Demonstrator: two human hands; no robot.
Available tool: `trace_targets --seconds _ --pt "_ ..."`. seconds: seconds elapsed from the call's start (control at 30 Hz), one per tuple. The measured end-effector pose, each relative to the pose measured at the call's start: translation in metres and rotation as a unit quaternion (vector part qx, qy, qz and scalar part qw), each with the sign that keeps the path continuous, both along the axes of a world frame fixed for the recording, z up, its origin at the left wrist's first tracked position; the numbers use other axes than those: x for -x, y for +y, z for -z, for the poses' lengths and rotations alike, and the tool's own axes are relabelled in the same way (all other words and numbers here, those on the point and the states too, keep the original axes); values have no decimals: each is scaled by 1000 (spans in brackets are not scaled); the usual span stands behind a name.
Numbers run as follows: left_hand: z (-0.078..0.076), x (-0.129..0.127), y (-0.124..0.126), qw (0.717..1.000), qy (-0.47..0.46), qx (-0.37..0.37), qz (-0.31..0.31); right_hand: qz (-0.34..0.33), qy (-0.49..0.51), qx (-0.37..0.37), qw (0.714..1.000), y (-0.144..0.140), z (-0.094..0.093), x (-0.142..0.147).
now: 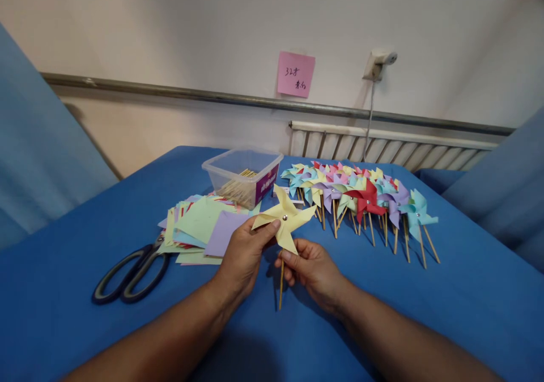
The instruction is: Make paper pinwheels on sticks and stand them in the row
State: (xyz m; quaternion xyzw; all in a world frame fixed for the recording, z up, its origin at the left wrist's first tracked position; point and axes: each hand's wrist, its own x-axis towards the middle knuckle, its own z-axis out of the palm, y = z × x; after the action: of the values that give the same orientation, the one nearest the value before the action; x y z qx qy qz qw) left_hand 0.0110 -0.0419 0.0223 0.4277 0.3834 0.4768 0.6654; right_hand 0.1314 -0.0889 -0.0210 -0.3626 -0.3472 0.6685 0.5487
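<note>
A pale yellow paper pinwheel [293,216] on a thin wooden stick is held upright above the blue table, a shiny pin at its centre. My left hand [245,251] grips it from the left, thumb on a blade near the pin and the other fingers behind. From the right, my right hand [312,268] pinches the stick just under the blades, its thumb by the lowest blade. The stick's lower end shows below my fingers. Beyond my left hand lies a loose pile of coloured paper squares [199,223].
Black-handled scissors [131,274] lie left of the paper. A clear plastic box [242,172] of wooden sticks stands behind it. Many finished pinwheels [368,200] lie in rows on the blue table [476,297] at right. A pink note [296,75] hangs on the wall above a radiator [391,144].
</note>
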Motion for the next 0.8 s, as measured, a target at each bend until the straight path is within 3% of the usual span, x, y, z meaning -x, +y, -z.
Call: trace_targets --seconds 0.23,0.4,0.8 --pt "5 1 0 996 -24 62 53 51 14 -2 999 4 3 -3" --pt "5 0 -2 992 -21 64 103 14 3 0 1000 2 4 1" --pt "0 -3 -11 990 -9 109 93 -49 -53 -20 997 1 5 7"
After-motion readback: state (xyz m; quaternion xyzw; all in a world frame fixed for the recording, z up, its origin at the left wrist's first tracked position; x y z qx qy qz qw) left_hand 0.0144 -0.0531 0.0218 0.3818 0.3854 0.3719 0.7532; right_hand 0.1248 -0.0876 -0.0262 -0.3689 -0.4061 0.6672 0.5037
